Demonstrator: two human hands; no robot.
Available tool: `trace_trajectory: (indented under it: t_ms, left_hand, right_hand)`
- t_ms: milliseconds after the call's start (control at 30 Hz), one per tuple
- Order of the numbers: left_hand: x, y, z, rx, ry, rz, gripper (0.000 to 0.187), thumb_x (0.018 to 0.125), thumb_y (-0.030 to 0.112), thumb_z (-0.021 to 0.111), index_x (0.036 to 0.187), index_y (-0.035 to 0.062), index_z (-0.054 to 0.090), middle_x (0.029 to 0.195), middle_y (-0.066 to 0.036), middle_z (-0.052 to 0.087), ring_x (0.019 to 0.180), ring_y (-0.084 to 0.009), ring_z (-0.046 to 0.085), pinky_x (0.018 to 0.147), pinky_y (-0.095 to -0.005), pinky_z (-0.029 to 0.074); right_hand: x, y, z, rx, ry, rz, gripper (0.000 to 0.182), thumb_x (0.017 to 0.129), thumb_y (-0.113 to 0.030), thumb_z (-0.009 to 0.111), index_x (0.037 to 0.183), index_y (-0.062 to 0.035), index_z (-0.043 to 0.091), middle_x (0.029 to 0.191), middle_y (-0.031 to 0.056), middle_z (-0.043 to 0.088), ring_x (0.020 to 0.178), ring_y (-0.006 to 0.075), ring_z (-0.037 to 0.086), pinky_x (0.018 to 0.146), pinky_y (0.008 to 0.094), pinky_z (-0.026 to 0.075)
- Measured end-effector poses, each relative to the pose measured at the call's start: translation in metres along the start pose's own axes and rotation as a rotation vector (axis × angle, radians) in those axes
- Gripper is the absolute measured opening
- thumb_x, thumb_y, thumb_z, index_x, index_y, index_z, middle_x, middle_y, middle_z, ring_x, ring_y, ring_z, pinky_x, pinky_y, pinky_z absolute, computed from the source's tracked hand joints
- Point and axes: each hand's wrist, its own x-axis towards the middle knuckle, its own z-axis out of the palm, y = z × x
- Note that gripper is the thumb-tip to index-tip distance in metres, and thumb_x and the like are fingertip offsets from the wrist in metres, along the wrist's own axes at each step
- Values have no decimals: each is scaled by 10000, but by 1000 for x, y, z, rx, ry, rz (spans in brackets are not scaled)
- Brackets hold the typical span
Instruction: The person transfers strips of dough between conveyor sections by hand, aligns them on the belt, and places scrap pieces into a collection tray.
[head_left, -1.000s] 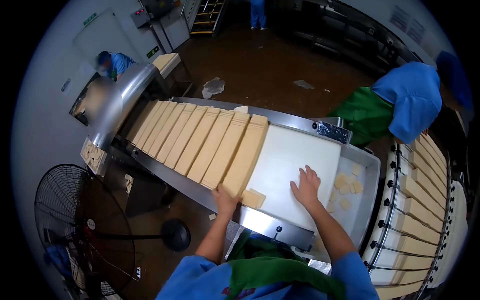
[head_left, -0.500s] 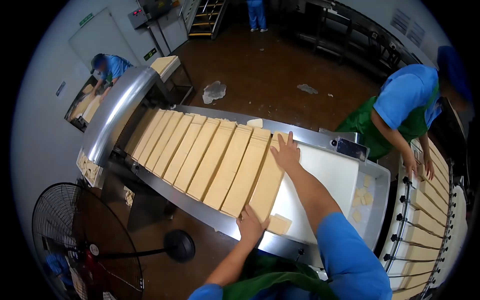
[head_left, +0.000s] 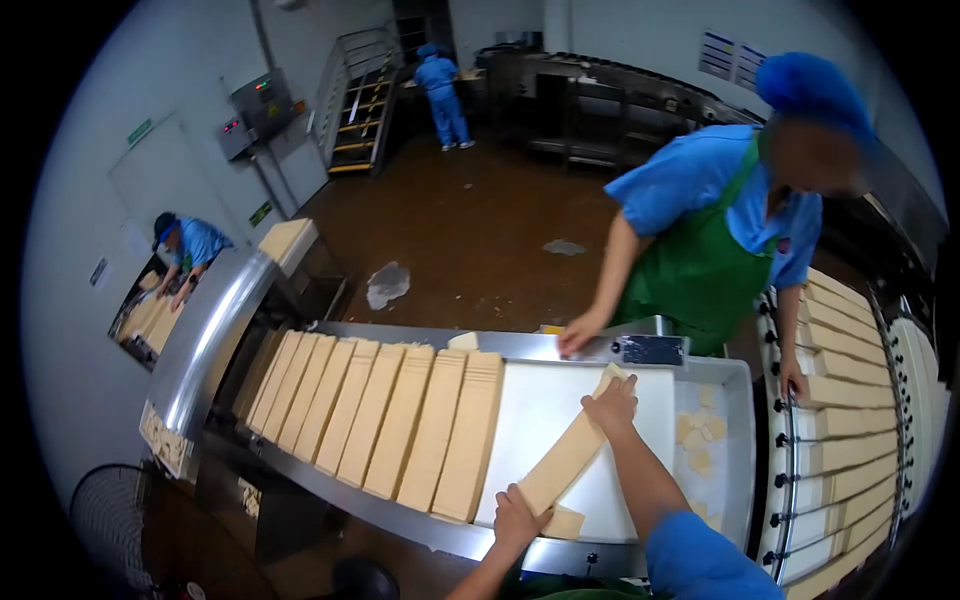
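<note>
A long pale-yellow stack of dough sheets (head_left: pixel 563 458) lies slantwise over the white belt (head_left: pixel 532 405), held between my two hands. My left hand (head_left: pixel 520 518) grips its near end. At the far end, my right hand (head_left: pixel 611 403) wraps over the top with the fingers closed on it. To the left, a row of similar long stacks (head_left: pixel 400 425) lies side by side on the conveyor. Beside my left hand, a few loose dough pieces (head_left: pixel 565 522) rest at the belt's near edge.
Across the conveyor stands a co-worker (head_left: pixel 690 230), one hand near the metal rail and the other at a rack of similar stacks (head_left: pixel 850 395) on the right. A white bin (head_left: pixel 742 430) holds loose pieces. A curved metal hood (head_left: pixel 215 325) covers the left end; a fan (head_left: pixel 110 520) stands lower left.
My hands have moved the end stack rightward, away from the row, and turned it to a steeper slant. The view has tilted up; the co-worker has raised up and reached toward the rail.
</note>
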Motion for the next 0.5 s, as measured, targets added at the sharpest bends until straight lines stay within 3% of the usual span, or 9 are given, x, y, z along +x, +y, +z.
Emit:
trace_trajectory:
  t_ms: [100, 200, 233, 300, 333, 500]
  left_hand:
    - [-4, 34, 12, -51, -65, 96, 779, 671, 307, 793, 1191, -39, 327, 1080, -265, 434, 948, -464, 528, 792, -528, 473]
    - [0, 55, 49, -44, 115, 307, 788, 664, 197, 770, 1262, -33, 311, 1166, -312, 388, 1081, -491, 418, 911, -531, 391]
    - [-9, 79, 41, -59, 82, 289, 799, 663, 181, 769, 1283, -35, 313, 1225, -342, 343, 1083, -497, 414, 933, -524, 381]
    - [-20, 105, 58, -99, 112, 446, 777, 669, 142, 764, 1292, -33, 332, 1261, -349, 313, 1125, -504, 390, 979, -508, 359]
    - [-31, 127, 62, -188, 92, 499, 767, 674, 121, 757, 1306, -12, 343, 1269, -335, 310, 1146, -499, 380, 999, -487, 350]
    - [-91, 220, 99, -174, -160, 831, 796, 664, 131, 767, 1340, 38, 357, 1306, -298, 277, 1212, -454, 352, 1008, -447, 363]
  right_hand:
    - [-9, 57, -21, 218, 151, 76, 843, 694, -388, 692, 1325, 35, 326, 1481, 305, 111, 1240, 446, 403, 1006, 450, 392]
    - [1, 137, -18, 348, 320, 181, 882, 709, -402, 680, 1368, -2, 251, 1479, 308, 62, 1146, 483, 485, 963, 450, 438]
    - [-15, 151, -49, 466, 247, 263, 858, 705, -399, 682, 1334, -10, 246, 1459, 311, 107, 1120, 484, 497, 943, 479, 441]
    - [-45, 202, -81, 598, 355, 320, 813, 713, -371, 676, 1312, -24, 251, 1329, 270, 280, 1081, 459, 501, 919, 493, 437]
    - [-57, 236, -89, 630, 530, 258, 761, 735, -345, 661, 1302, -17, 273, 1266, 261, 335, 1084, 449, 485, 928, 482, 430]
    - [-153, 386, -163, 630, 815, 526, 734, 745, -379, 654, 1274, -28, 286, 1237, 272, 358, 995, 472, 528, 875, 505, 455]
